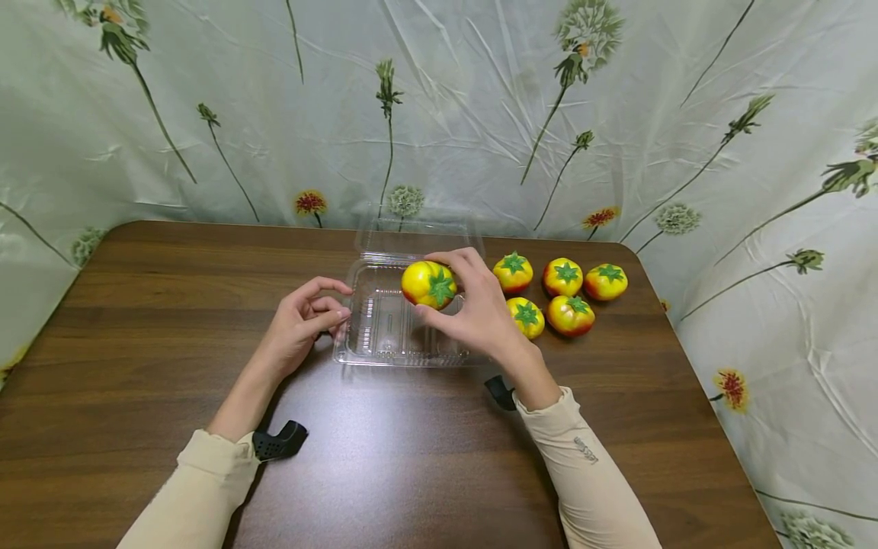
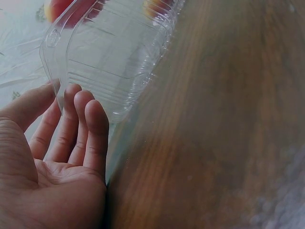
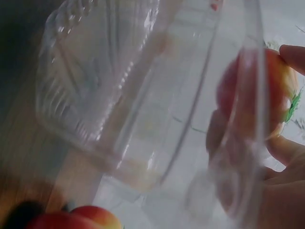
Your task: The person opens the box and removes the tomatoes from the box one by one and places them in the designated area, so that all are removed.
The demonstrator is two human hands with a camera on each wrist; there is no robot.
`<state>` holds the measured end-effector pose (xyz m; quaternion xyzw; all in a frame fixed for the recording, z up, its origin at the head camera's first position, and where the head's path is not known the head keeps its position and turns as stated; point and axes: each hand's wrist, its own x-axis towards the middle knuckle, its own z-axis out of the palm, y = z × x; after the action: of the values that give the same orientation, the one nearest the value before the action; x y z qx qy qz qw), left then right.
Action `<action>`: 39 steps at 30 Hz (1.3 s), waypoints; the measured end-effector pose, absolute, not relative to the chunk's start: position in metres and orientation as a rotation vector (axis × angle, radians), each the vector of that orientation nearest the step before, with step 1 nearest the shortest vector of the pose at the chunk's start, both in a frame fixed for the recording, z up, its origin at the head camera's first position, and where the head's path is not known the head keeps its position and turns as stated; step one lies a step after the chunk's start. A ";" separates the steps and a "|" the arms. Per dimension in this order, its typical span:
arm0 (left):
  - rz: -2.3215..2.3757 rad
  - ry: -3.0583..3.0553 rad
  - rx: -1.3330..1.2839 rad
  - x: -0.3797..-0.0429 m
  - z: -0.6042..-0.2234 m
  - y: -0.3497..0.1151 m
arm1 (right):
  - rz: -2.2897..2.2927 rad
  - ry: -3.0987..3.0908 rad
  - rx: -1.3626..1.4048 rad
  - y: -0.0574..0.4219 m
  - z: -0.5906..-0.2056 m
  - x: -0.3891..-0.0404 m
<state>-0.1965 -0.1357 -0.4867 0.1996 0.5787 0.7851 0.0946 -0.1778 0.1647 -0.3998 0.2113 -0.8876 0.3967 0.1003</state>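
Observation:
A glossy yellow-red tomato-like fruit (image 1: 427, 284) with a green star-shaped leafy top is gripped between the thumb and fingers of my right hand (image 1: 485, 311). It is held over the right part of a clear plastic clamshell container (image 1: 384, 358), whose hinged lid (image 1: 420, 238) stands open towards the back. At the container's left edge, my left hand (image 1: 296, 326) pinches the rim with thumb and index finger; in the left wrist view the other fingers curve beside the clear wall (image 2: 112, 62). Through the plastic, the right wrist view shows the held fruit (image 3: 257, 93).
Several more fruits (image 1: 571, 316) of the same kind sit on the brown wooden table (image 1: 171, 305), just right of the container. Behind the table hangs a pale curtain (image 1: 453, 114) with a flower print. The table's right edge slopes down beyond the fruits.

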 end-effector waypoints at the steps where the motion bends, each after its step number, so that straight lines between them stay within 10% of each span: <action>1: 2.330 1.711 0.594 -0.197 -0.487 -0.136 | 1.163 -2.626 0.618 0.167 -0.400 -0.178; 39: 2.324 1.714 0.585 -0.197 -0.487 -0.137 | 0.878 -2.725 0.172 0.315 -0.396 -0.159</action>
<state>-0.1967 -0.1370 -0.4874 0.1977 0.5790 0.7850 0.0972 -0.1589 0.3148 -0.3961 0.0593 -0.9413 0.3032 0.1362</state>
